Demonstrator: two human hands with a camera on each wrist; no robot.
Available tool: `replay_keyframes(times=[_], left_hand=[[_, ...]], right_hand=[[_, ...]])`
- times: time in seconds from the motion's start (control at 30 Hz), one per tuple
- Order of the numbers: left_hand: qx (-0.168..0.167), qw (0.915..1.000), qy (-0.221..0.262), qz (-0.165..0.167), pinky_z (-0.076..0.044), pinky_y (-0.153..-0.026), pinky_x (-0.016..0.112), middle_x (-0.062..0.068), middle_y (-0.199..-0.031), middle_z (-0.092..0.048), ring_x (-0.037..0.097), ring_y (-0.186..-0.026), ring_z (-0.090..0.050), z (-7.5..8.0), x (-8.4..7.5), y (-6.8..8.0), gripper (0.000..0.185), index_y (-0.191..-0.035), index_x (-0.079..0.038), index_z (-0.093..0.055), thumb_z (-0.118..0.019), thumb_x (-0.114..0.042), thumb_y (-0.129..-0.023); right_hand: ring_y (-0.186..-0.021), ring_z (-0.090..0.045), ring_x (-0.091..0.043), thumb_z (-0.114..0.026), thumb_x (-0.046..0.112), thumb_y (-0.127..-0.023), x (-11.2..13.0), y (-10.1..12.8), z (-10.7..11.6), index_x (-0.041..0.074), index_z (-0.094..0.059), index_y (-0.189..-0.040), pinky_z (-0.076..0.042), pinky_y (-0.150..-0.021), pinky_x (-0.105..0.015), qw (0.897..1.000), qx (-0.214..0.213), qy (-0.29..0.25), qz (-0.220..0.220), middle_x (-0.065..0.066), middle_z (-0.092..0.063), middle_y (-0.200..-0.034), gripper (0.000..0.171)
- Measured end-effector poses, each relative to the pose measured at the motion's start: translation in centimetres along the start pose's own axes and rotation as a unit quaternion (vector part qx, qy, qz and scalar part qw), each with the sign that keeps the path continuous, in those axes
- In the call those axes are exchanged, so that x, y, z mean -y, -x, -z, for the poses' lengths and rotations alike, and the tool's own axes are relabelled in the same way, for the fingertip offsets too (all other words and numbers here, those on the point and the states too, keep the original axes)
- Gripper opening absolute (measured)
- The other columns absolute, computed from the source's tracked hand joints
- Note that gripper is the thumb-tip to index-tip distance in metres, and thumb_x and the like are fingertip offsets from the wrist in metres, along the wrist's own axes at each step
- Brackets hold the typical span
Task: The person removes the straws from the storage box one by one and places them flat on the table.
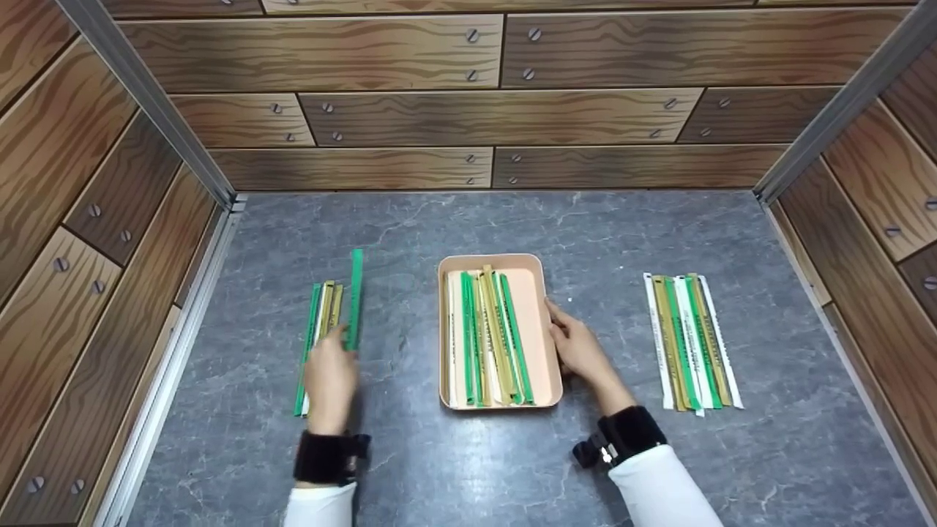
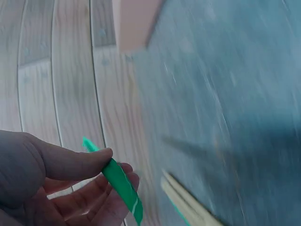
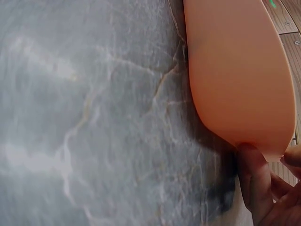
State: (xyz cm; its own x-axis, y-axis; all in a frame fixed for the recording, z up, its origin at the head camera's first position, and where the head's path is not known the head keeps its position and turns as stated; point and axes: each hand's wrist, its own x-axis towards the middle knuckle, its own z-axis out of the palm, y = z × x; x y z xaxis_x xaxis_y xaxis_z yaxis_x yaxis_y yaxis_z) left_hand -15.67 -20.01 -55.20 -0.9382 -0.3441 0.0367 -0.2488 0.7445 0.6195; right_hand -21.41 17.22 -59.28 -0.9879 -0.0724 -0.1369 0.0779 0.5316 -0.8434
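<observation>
So the green strip (image 1: 356, 296) is sitting pinched in the left hand (image 1: 329, 377), and the left wrist view shows it pretty clearly: thumb on top, fingers curled underneath, the near end of the strip (image 2: 121, 182) squeezed between them. The rest of it is sticking straight out ahead of the hand, away from the person, so its long axis is running front to back, same direction as everything else on the desk (image 1: 410, 454). Whether the far end is touching the desk or floating just above it, I can't tell.

Just under and to the outer side of that hand there's a small loose pile (image 1: 319, 322) of green and tan strips, lying parallel to the held one. The peach tray (image 1: 538, 322) is off to the inner side of the left hand, well apart from it, with more green, tan and white strips lined up lengthwise inside.

The right hand (image 1: 578, 348) is doing the holding-steady job: fingers (image 3: 254, 179) resting against the tray's outer wall, thumb side up by the rim, looking fairly relaxed rather than clamped. Further out past the right hand is another neat row of strips (image 1: 692, 340), not touching anything. Left hand is clearly the one nearer the held strip and the loose pile.
</observation>
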Motion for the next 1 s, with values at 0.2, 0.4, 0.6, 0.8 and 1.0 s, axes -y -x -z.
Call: replay_keyframes(times=[0.2, 0.4, 0.6, 0.8, 1.0], left_hand=[[-0.006, 0.998, -0.032, 0.054, -0.05, -0.067, 0.06, 0.031, -0.109, -0.064, 0.049, -0.088, -0.064, 1.4, 3.2, -0.9, 0.044, -0.13, -0.003, -0.061, -0.056, 0.005, -0.087], [-0.013, 0.9957, -0.045, 0.079, -0.049, -0.068, 0.062, 0.032, -0.103, -0.065, 0.051, -0.086, -0.063, 2.1, 5.6, -1.5, 0.04, -0.127, -0.002, -0.063, -0.052, 0.002, -0.089], [0.009, 0.9922, -0.051, 0.113, -0.049, -0.067, 0.057, 0.03, -0.099, -0.065, 0.047, -0.081, -0.063, 2.2, 7.0, -1.9, 0.037, -0.128, -0.003, -0.062, -0.048, -0.001, -0.094], [0.031, 0.9884, -0.052, 0.139, -0.049, -0.063, 0.054, 0.027, -0.094, -0.066, 0.044, -0.078, -0.062, 2.1, 7.7, -2.0, 0.033, -0.129, -0.004, -0.06, -0.048, -0.007, -0.098], [0.03, 0.988, -0.048, 0.144, -0.049, -0.065, 0.057, 0.027, -0.095, -0.066, 0.046, -0.081, -0.062, 2.0, 8.0, -2.1, 0.033, -0.128, -0.005, -0.062, -0.048, -0.007, -0.098]], right_hand=[[-0.049, -0.058, -0.019, -0.05, 0.011, -0.102, 0.0, 0.0, 0.0, 0.019, -0.043, -0.15, -0.048, -0.037, -0.035, 1.0, 0.0, 0.007, -0.001, -0.026, -0.064, -0.113, 0.049], [-0.048, -0.058, -0.018, -0.05, 0.012, -0.102, 0.0, 0.0, 0.1, 0.02, -0.042, -0.15, -0.048, -0.036, -0.035, 1.0, 0.002, 0.008, -0.007, -0.026, -0.064, -0.111, 0.05], [-0.055, -0.061, -0.021, -0.049, 0.012, -0.102, 0.0, 0.0, 0.1, 0.02, -0.042, -0.151, -0.05, -0.039, -0.036, 1.0, 0.006, 0.003, -0.013, -0.027, -0.063, -0.115, 0.05], [-0.063, -0.064, -0.024, -0.049, 0.012, -0.102, 0.1, 0.0, 0.0, 0.022, -0.041, -0.151, -0.052, -0.042, -0.037, 1.0, 0.012, -0.004, -0.02, -0.027, -0.062, -0.119, 0.05], [-0.061, -0.063, -0.023, -0.049, 0.011, -0.102, 0.2, 0.0, 0.1, 0.021, -0.041, -0.151, -0.051, -0.041, -0.036, 1.0, 0.01, -0.004, -0.019, -0.028, -0.06, -0.122, 0.05]])
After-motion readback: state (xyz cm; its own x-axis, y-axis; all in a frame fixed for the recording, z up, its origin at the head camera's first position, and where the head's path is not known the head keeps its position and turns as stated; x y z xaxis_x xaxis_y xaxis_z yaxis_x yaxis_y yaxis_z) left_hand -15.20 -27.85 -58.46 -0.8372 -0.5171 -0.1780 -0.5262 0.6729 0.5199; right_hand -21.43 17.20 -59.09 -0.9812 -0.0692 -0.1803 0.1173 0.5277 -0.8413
